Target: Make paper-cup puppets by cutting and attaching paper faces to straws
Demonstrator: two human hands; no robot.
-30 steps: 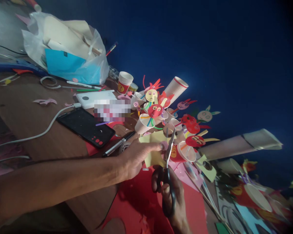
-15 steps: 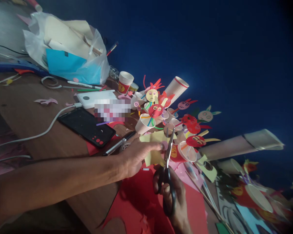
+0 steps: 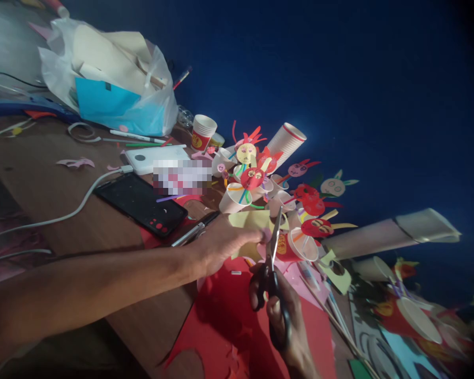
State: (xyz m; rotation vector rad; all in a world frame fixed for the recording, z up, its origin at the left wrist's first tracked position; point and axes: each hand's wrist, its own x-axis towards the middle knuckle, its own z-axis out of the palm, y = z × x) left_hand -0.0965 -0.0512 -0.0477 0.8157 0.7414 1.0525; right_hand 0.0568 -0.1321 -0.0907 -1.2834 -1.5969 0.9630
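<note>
Over a brown table (image 3: 63, 195), left grip (image 3: 225, 243) pinches yellow paper (image 3: 245, 219), right grip (image 3: 289, 301) encircles scissors (image 3: 269, 272).

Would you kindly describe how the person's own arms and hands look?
The left forearm is bare, with no sleeve in view. The left hand and right hand are ungloved. No watch or bracelet shows on either.

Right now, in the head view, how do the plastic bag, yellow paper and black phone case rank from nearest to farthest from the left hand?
From the left hand:
1. Yellow paper, in its grip
2. Black phone case, to its left
3. Plastic bag, left and farther back
</note>
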